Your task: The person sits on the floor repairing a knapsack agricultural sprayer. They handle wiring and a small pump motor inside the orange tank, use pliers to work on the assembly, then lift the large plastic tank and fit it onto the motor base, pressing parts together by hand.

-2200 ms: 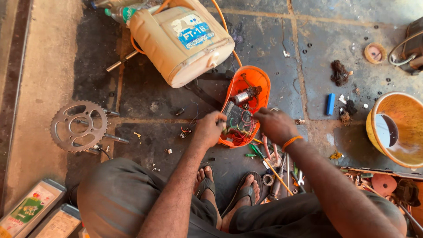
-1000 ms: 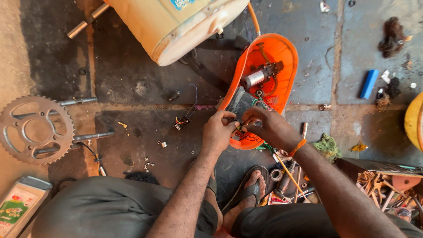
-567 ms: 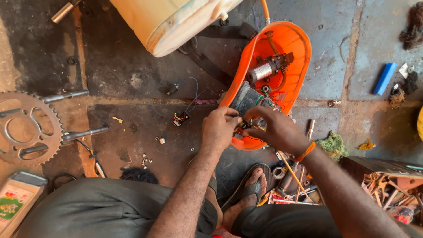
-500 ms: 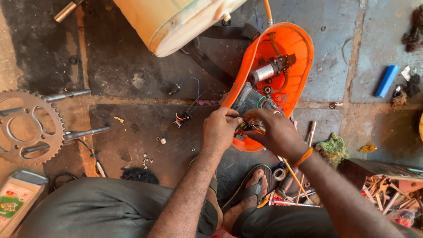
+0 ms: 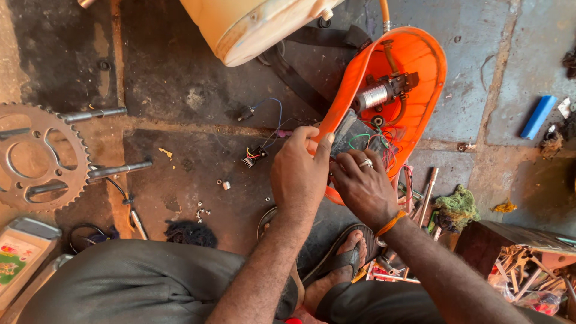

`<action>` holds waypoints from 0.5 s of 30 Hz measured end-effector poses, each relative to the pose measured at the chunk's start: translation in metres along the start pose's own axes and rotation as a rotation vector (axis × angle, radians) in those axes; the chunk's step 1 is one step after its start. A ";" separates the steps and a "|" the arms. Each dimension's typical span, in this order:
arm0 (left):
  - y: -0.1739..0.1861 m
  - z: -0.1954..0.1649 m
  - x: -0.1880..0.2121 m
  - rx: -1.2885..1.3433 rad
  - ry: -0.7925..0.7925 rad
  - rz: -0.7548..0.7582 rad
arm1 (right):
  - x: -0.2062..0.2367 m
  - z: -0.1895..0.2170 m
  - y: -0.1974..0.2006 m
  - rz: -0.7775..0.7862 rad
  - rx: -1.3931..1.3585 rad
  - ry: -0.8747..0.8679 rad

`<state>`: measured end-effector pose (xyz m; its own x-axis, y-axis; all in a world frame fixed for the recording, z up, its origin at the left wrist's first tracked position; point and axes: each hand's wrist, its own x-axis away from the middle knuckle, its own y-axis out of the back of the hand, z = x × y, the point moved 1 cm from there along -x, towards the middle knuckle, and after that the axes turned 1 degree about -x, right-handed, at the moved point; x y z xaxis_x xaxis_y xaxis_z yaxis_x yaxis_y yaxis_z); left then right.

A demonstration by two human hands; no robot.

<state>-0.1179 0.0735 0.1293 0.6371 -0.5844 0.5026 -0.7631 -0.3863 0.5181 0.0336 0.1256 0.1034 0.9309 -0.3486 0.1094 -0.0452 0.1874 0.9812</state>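
Note:
An orange plastic base shell (image 5: 427, 66) lies open on the stone floor, with a small pump motor (image 5: 384, 93) and coloured wires (image 5: 384, 150) inside. My left hand (image 5: 298, 174) grips the shell's near left rim, thumb hooked over the edge. Beside it my right hand (image 5: 363, 186), with a ring and an orange wrist thread, has its fingers curled down among the wires at a dark block (image 5: 348, 129). What the fingertips pinch is hidden.
A cream tank (image 5: 252, 24) with black straps stands at the top. A chain sprocket (image 5: 36, 156) and two metal rods (image 5: 117, 171) lie left. A small wired connector (image 5: 255, 156), a blue tube (image 5: 538, 117), green rag (image 5: 457, 207) and loose tools (image 5: 420, 198) surround my sandalled feet.
The view has closed in on the orange shell. My left hand moved onto its rim, and my right hand shifted deeper into the wires.

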 end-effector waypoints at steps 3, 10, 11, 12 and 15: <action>0.000 0.000 -0.001 0.015 -0.116 -0.028 | -0.005 -0.004 0.000 0.039 -0.101 -0.003; -0.009 0.012 0.003 -0.154 -0.320 0.229 | -0.007 -0.021 0.037 0.173 -0.425 -0.241; -0.010 0.015 0.005 -0.180 -0.370 0.271 | -0.010 -0.026 0.043 0.188 -0.455 -0.259; -0.011 0.016 0.007 -0.207 -0.424 0.310 | -0.014 -0.030 0.048 0.200 -0.483 -0.275; -0.017 0.021 0.009 -0.188 -0.349 0.445 | -0.026 -0.038 0.057 0.439 -0.628 -0.533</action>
<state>-0.1016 0.0594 0.1106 0.1625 -0.8733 0.4593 -0.8962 0.0642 0.4390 0.0210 0.1802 0.1503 0.5807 -0.4750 0.6612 -0.0048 0.8101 0.5862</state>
